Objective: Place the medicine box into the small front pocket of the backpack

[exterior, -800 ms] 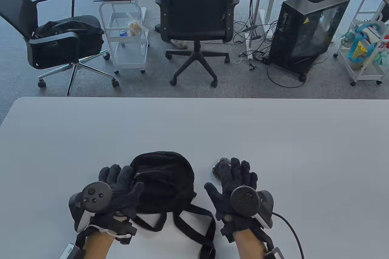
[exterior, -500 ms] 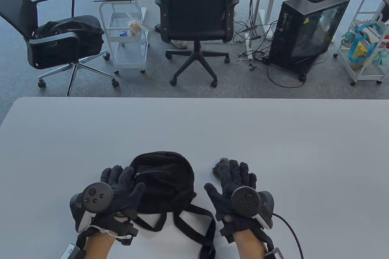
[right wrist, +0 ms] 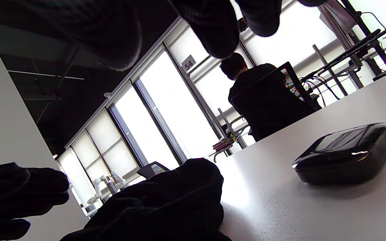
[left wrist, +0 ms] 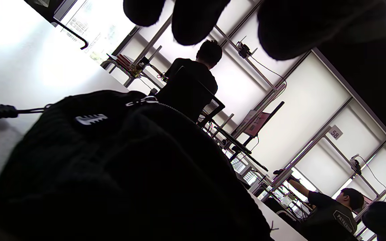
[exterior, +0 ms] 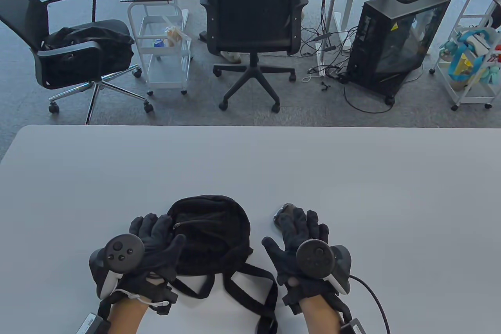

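One glossy black medicine box [right wrist: 345, 154], rounded, flat on table [exterior: 250, 169], under right hand [exterior: 299, 240]'s open grip.

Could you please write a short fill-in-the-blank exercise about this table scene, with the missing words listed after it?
1. The left hand rests on the black ____.
2. The medicine box lies on the table, to the ____ of the backpack in the table view.
3. In the right wrist view, the fingers of the right hand hang ____ the box without touching it.
4. The backpack's straps point toward the ____ edge of the table.

Missing words: backpack; right; above; near
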`<state>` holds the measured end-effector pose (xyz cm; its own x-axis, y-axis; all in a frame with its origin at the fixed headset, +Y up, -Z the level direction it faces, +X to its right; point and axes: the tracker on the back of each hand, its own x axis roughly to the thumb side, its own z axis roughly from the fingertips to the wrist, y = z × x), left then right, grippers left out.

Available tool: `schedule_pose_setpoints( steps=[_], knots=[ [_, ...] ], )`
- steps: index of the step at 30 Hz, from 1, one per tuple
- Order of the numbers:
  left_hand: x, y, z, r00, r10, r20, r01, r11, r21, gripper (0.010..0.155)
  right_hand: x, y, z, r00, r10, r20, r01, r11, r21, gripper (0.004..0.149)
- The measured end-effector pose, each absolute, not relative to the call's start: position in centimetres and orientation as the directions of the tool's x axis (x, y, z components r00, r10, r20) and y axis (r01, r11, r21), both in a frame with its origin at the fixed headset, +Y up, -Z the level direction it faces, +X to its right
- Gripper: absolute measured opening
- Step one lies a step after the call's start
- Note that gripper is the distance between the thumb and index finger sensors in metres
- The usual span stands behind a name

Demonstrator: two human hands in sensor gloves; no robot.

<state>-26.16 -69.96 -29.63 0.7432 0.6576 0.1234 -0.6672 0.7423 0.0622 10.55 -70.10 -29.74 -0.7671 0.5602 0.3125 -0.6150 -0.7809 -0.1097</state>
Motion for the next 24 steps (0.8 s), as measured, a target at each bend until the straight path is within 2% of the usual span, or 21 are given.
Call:
schedule_pose_setpoints(
  steps=[17,24],
  knots=[
    [-28.1,-71.0,-30.7,0.694,0.719,0.029,-0.719,0.691,0.073,0.077,10.2,-70.3,-29.9,-0.747,0.586,0.314,-0.634,-0.769,-0.074,0.080],
    [-29.6,-72.1,-31.6,0.668,0.741,-0.070,-0.735,0.672,0.094,0.072,10.1,-70.5,-30.1,-0.747,0.588,0.311,-0.634,-0.771,-0.065,0.080]
  ],
)
